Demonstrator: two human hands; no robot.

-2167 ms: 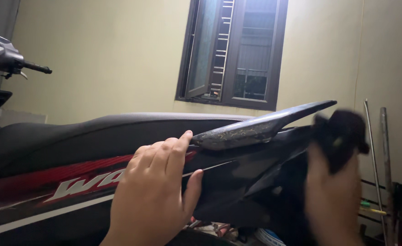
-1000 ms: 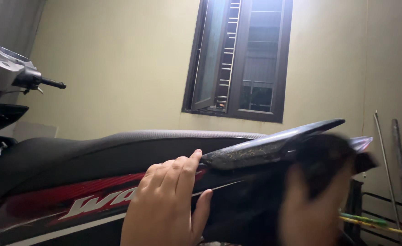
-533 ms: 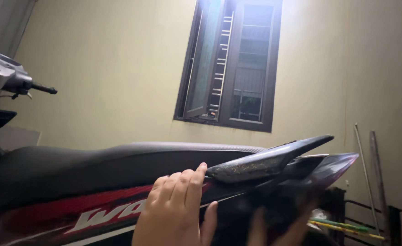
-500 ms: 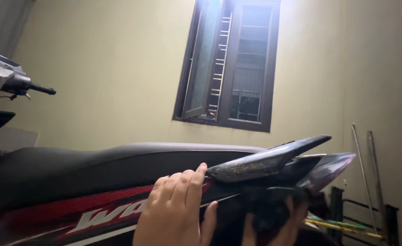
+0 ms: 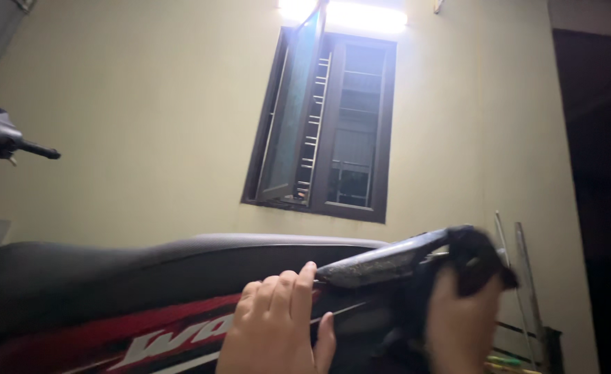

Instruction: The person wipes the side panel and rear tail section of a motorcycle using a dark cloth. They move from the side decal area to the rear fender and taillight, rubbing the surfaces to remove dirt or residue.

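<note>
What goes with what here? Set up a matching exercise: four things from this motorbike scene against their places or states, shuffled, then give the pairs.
Things:
1. left hand
2. right hand
3. window
4. handlebar

Places or states:
A. ajar, in the wall above the seat
B. holding a dark cloth at the tail
C. flat on the red and black side panel
D. at the far left edge

Pairs: 1-C, 2-B, 3-A, 4-D
</note>
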